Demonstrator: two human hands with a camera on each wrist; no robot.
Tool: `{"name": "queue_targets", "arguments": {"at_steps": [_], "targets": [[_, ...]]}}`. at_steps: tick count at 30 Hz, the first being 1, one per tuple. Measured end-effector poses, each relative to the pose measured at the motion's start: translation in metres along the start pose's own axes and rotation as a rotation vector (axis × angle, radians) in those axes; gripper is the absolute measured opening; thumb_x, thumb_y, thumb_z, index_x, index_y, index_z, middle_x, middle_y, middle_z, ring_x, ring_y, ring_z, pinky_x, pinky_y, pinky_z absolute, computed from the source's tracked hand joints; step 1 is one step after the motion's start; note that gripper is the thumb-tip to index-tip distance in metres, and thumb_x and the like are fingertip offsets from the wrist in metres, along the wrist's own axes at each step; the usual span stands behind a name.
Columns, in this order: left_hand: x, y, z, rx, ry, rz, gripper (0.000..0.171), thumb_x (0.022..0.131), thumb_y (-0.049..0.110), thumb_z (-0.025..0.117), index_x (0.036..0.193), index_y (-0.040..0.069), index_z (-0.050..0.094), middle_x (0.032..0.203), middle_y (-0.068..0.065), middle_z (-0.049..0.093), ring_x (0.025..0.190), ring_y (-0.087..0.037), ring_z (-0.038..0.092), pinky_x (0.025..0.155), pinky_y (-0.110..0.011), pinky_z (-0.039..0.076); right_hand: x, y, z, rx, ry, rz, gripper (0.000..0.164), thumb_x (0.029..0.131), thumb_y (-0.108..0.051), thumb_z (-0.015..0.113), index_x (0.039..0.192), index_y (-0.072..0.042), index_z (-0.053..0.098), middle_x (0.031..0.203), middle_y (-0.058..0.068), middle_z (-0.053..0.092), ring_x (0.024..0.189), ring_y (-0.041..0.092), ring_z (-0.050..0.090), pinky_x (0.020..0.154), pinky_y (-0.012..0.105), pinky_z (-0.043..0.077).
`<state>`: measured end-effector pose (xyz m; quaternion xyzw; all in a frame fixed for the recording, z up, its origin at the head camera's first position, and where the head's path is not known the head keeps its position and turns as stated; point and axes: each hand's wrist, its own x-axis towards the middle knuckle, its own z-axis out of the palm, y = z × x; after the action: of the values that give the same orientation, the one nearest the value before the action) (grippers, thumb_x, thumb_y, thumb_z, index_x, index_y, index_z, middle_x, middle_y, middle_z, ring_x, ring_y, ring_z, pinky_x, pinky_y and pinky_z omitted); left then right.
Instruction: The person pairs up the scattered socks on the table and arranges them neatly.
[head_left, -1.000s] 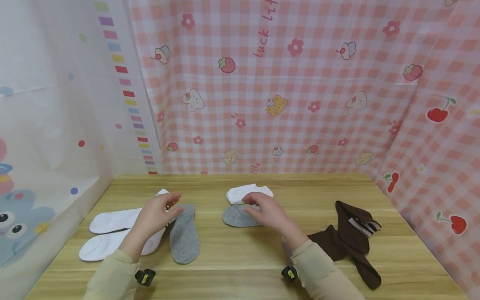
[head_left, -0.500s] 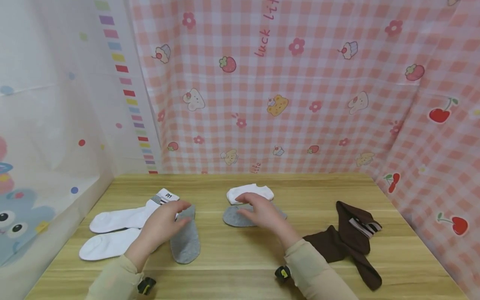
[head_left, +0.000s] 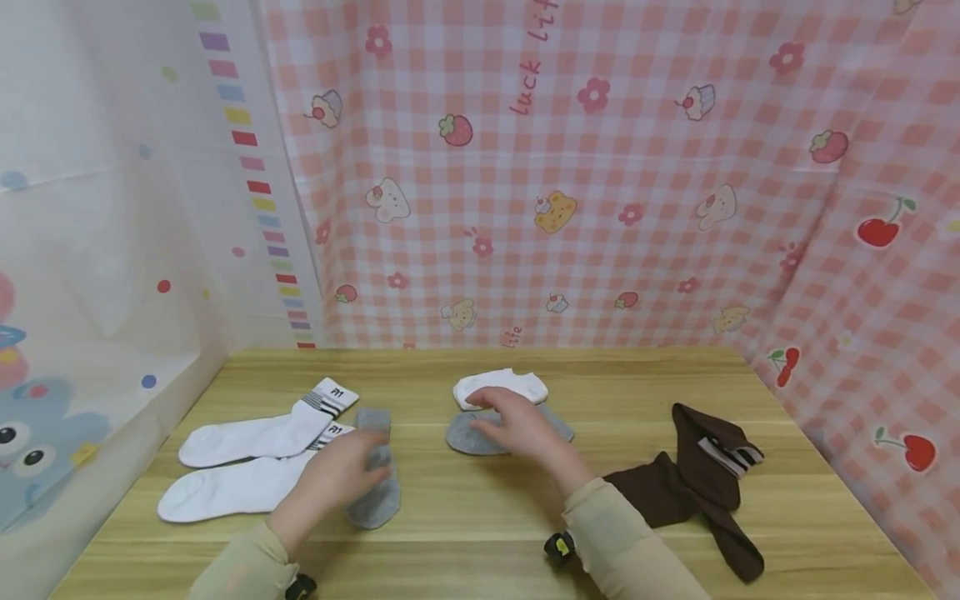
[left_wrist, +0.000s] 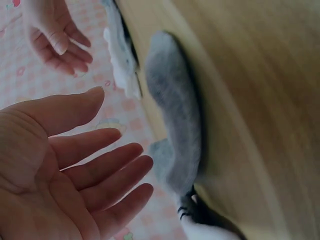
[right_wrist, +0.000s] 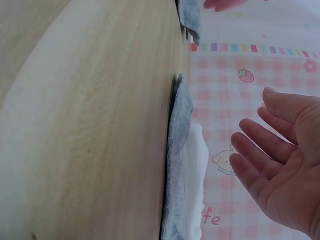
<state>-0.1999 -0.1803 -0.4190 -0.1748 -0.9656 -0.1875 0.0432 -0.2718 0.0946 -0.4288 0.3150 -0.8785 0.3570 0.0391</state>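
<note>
While fingers hang loose, the left hand (head_left: 333, 473) hovers above one gray sock (head_left: 377, 505), the right hand (head_left: 523, 425) above another gray sock (head_left: 462, 436).

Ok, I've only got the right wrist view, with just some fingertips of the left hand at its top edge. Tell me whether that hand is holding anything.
Observer: It isn't; the left wrist view shows the left hand with its palm bare and its fingers extended, gripping nothing.
Operator: Good. Now give me whatever lies on the wood-grained table, off to the right of the right hand.
Observer: Crumpled dark brown cloth with a pale striped band lies there in the head view, beyond the right sleeve.
</note>
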Motion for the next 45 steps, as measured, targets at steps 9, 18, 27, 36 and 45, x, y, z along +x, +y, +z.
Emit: {"name": "queue_targets", "arguments": {"at_steps": [9,18,27,36,45], "targets": [[-0.002,0.002,0.012,0.093,-0.054,-0.01,0.027,0.079,0.02,0.082,0.098,0.007,0.069,0.086,-0.003,0.065,0.081,-0.025,0.062,0.07,-0.045,0.051,0.008,0.001,0.002,-0.021,-0.023,-0.002,0.03,0.092,-0.01,0.07,0.121,-0.002,0.064,0.121,0.01,0.066,0.112,0.027,0.062,0.098,0.041,0.048],[-0.001,0.002,0.02,0.091,-0.076,0.002,0.03,0.077,0.022,0.084,0.098,0.005,0.07,0.088,-0.005,0.064,0.083,-0.024,0.061,0.074,-0.044,0.051,0.016,-0.003,0.006,-0.044,-0.056,-0.053,0.03,0.092,-0.009,0.069,0.12,0.001,0.064,0.119,0.012,0.067,0.11,0.028,0.063,0.098,0.04,0.047],[-0.001,0.004,0.02,0.102,-0.07,0.163,0.035,0.076,0.024,0.083,0.101,0.003,0.07,0.089,-0.008,0.065,0.079,-0.027,0.062,0.072,-0.045,0.051,0.022,0.0,0.013,-0.066,-0.075,-0.057,0.03,0.092,-0.01,0.07,0.119,-0.002,0.064,0.117,0.011,0.067,0.11,0.027,0.063,0.097,0.039,0.048],[0.002,0.001,0.024,0.1,-0.099,0.295,0.038,0.078,0.028,0.082,0.106,0.005,0.071,0.101,-0.009,0.066,0.088,-0.025,0.064,0.075,-0.041,0.054,0.023,-0.003,0.016,-0.072,-0.093,-0.046,0.031,0.092,-0.011,0.07,0.121,-0.003,0.064,0.118,0.01,0.067,0.11,0.026,0.063,0.097,0.038,0.049],[0.002,0.003,0.023,0.068,-0.129,0.39,0.038,0.079,0.024,0.082,0.109,0.004,0.071,0.101,-0.005,0.065,0.089,-0.018,0.063,0.079,-0.037,0.053,0.025,-0.005,0.019,-0.088,-0.125,-0.027,0.029,0.094,-0.01,0.068,0.122,-0.003,0.064,0.12,0.01,0.066,0.111,0.026,0.062,0.096,0.038,0.049]]}}
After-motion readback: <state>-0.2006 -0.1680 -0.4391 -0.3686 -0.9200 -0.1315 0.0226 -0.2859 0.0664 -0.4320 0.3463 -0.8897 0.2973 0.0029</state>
